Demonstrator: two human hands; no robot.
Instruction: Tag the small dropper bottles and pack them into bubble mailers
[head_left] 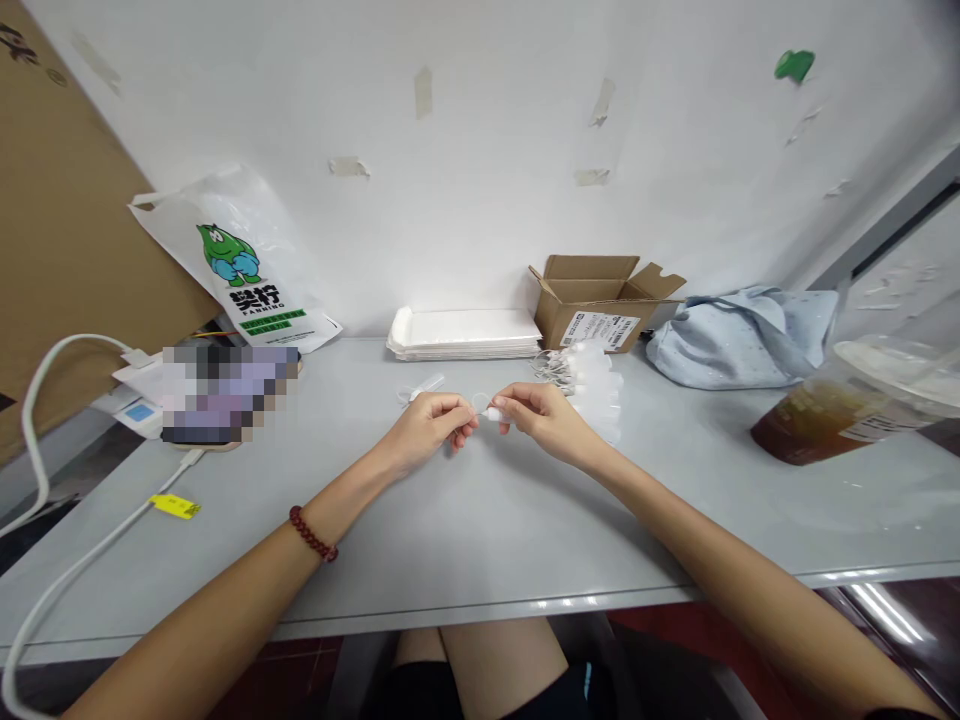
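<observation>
Over the middle of the grey table, my left hand [427, 428] pinches a thin pale string [480, 397] that bows up in a small loop between both hands. A small white plug-like piece [494, 414] sits in the fingertips of my right hand [546, 418], touching the string's other end. Beyond my left hand lies a translucent white tube [429, 384] with a thin loop beside it. Behind my right hand is a pile of similar white tubes [600, 383], their strings bunched at the left.
At the back are a stack of white padded envelopes [465, 335] and an open cardboard box [592, 312]. A pale blue cloth bag [739, 340] and a drink cup [814, 410] stand right. Left are a plastic bag [251, 265], a blurred phone [232, 395] and a white cable [112, 540].
</observation>
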